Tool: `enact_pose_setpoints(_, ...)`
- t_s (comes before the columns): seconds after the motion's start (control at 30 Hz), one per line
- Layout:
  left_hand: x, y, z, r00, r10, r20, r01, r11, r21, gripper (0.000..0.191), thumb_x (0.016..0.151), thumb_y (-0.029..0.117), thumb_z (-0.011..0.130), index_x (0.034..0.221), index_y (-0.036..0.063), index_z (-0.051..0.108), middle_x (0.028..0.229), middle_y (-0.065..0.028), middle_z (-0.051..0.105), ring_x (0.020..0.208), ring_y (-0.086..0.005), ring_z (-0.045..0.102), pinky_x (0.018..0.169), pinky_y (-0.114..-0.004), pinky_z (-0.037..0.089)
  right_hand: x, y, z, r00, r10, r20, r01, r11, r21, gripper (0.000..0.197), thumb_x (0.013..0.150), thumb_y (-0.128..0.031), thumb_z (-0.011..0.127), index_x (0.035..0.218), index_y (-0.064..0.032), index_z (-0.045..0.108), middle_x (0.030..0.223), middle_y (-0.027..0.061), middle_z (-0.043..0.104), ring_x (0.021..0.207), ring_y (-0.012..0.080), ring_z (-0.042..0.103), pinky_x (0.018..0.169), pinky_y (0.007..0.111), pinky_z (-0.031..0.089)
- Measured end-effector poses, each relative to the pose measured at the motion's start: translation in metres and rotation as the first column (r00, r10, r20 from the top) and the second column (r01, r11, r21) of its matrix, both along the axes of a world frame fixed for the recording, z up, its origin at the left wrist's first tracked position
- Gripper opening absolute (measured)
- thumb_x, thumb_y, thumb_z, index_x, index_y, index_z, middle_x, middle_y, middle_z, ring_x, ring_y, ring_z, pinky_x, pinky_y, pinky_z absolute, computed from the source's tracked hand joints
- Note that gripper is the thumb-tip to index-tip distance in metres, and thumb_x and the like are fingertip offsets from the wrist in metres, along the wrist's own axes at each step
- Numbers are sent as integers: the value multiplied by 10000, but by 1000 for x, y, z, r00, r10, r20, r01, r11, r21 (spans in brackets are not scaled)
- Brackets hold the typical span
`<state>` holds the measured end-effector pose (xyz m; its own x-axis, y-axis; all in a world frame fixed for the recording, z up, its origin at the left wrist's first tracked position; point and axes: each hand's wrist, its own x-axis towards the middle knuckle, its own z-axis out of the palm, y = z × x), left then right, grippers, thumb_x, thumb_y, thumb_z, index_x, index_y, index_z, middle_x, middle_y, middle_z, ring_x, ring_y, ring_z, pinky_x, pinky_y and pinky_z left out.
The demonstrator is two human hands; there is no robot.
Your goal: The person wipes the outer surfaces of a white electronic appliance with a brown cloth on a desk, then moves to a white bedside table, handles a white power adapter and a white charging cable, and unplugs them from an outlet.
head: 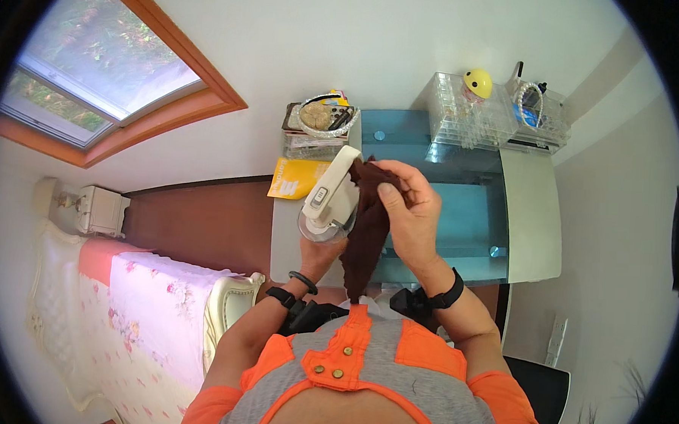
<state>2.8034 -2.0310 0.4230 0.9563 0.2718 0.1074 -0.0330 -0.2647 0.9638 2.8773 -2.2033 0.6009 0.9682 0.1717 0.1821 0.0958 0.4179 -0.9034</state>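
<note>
A white hand-held appliance (pixel 330 191) with a clear round cup at its lower end, possibly a fabric shaver or small vacuum, is raised over the desk. My left hand (pixel 319 256) is under the clear cup; its fingers are mostly hidden by the appliance. A dark brown cloth (pixel 367 230) hangs down beside the appliance, its top touching the handle's upper end. My right hand (pixel 411 206) pinches the cloth's upper part between thumb and fingers.
The desk (pixel 535 220) has a blue glass middle. On it lie a yellow packet (pixel 292 178), a stacked box with a headband and small items (pixel 321 120), and clear plastic drawers (pixel 468 118) bearing a yellow dome. A bed (pixel 159 301) stands at the left, a black chair (pixel 539 391) at lower right.
</note>
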Motion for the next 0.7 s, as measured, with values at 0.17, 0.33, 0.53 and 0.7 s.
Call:
enact_pose_setpoints(0.17,1,-16,32,996,90,17,-90,996,-4,703,652,125,821,1255,29,471,1158,-106,597,1069,-213,581,930,-331,461,15,35,-13,669,347,657,137,812,-568,309,765,-54,652,1069,-85,604,1001,99,635,928,292,582,871,392,444)
enact_pose_setpoints(0.33,-8,-2,4,989,126,-74,-121,990,66,713,655,140,824,1262,25,469,1182,-122,600,1071,-212,590,916,-331,469,40,53,-24,572,200,796,317,841,-439,174,748,-120,663,895,-73,582,895,82,606,869,298,558,827,422,430)
enact_pose_setpoints(0.53,-4,-13,11,992,89,-90,-102,984,-149,614,664,106,794,1201,-8,519,1141,-107,628,1028,-203,611,908,-328,480,85,43,-48,916,87,391,84,912,-401,163,901,-131,549,1001,-7,584,912,108,631,857,236,600,769,299,462)
enact_pose_setpoints(0.7,-2,-14,23,991,61,-117,-70,995,-74,545,682,85,774,1166,-12,543,1105,-92,638,1002,-186,614,890,-318,488,104,42,-106,992,123,23,-117,977,-177,259,989,-211,433,1023,-7,588,913,15,620,837,72,535,758,246,454)
